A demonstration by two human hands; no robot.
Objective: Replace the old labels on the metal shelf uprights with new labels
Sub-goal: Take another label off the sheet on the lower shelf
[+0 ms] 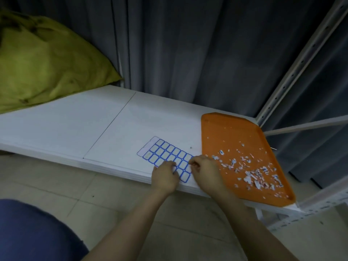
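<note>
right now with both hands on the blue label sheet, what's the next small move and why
Probably peel one new label free: the left hand presses the label sheet flat on the shelf board while the right hand pinches at its right edge. The orange tray already holds scraps of old labels.

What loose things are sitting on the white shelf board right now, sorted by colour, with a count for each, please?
Orange: 1, the tray, which holds scraps of torn labels too many to count
Blue and white: 1, the sheet of labels
Yellow-green: 1, the bag
Total: 3
</note>
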